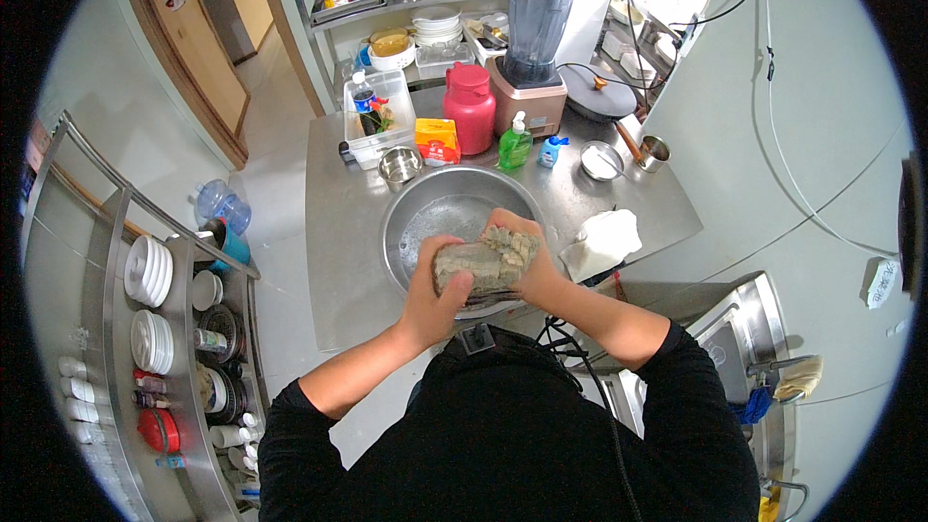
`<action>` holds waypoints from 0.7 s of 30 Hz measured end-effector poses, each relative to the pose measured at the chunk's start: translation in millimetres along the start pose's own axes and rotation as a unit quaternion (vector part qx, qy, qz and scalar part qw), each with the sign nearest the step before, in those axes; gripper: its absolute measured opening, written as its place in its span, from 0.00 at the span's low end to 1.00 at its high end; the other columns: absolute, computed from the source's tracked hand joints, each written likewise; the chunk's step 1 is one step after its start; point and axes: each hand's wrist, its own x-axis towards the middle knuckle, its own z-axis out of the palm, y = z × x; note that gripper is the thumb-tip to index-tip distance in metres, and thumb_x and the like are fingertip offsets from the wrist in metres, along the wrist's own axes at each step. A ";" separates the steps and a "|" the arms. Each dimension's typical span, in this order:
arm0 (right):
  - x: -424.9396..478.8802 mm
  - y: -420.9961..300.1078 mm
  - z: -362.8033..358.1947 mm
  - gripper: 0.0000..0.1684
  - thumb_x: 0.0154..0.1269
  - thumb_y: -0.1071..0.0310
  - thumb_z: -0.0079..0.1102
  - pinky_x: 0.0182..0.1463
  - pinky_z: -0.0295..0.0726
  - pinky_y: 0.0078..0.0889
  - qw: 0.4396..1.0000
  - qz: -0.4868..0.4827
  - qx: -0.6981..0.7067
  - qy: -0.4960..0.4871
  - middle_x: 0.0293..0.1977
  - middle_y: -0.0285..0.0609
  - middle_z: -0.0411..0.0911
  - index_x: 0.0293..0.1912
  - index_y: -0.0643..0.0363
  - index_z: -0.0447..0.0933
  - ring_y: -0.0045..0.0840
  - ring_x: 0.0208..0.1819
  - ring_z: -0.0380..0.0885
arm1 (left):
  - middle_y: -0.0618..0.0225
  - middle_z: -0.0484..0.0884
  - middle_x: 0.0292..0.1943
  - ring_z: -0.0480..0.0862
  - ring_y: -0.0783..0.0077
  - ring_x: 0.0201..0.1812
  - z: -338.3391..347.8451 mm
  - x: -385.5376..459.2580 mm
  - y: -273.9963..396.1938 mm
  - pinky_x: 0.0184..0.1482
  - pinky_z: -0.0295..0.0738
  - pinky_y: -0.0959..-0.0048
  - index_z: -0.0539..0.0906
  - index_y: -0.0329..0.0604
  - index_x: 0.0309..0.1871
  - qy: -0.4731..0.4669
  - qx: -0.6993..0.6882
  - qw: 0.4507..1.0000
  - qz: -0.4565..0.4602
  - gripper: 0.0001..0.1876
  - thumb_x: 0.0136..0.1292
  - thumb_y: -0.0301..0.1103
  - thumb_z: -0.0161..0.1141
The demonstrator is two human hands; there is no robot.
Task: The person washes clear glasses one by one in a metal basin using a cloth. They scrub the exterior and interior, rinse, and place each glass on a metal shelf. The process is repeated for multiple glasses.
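Both hands grip a rough grey-brown block (475,266) with a grooved face and a crumbly, ridged upper right part. What it is made of I cannot tell. My left hand (433,293) clasps its left end, thumb across the front. At the other end, my right hand (535,261) wraps around the upper right side, with its fingers partly hidden. The block is above the near part of a large metal basin (390,232), which holds some liquid with bubbles. Part of the basin's near rim is hidden by my hands and the block.
On the steel table (341,254) stand a steel bowl (399,166), a red jug (467,109), a blender (533,51), a green pump bottle (515,143) and a small pot (654,154). A white cloth (603,243) lies right of the basin. A dish rack (119,254) is at left, a sink (732,355) at right.
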 end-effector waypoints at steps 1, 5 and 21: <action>-1.0 7.1 2.2 0.19 0.44 0.64 0.71 0.33 0.76 0.30 0.999 -0.041 -0.009 -0.005 0.29 0.42 0.76 0.34 0.58 0.73 0.31 0.30 0.79 | 0.59 0.70 0.47 0.73 0.65 0.46 -0.8 -0.1 0.4 0.47 0.72 0.65 0.65 0.38 0.57 0.000 0.038 0.998 0.044 0.29 0.59 0.44 0.61; -17.2 26.8 17.5 0.17 0.52 0.67 0.68 0.37 0.80 0.31 0.948 0.160 0.265 -0.075 0.35 0.41 0.79 0.43 0.57 0.76 0.26 0.37 0.80 | 0.53 0.71 0.47 0.75 0.55 0.46 -9.1 7.0 7.1 0.49 0.72 0.62 0.65 0.38 0.57 -0.052 0.184 0.960 0.203 0.36 0.50 0.46 0.69; 1.7 -8.7 -19.9 0.15 0.46 0.60 0.64 0.25 0.74 0.33 0.921 -0.316 -0.229 0.010 0.24 0.38 0.69 0.30 0.56 0.70 0.32 0.23 0.75 | 0.65 0.76 0.31 0.74 0.80 0.19 -11.5 13.0 23.5 0.15 0.63 0.83 0.70 0.40 0.49 -0.109 -0.286 0.848 -0.433 0.19 0.70 0.48 0.48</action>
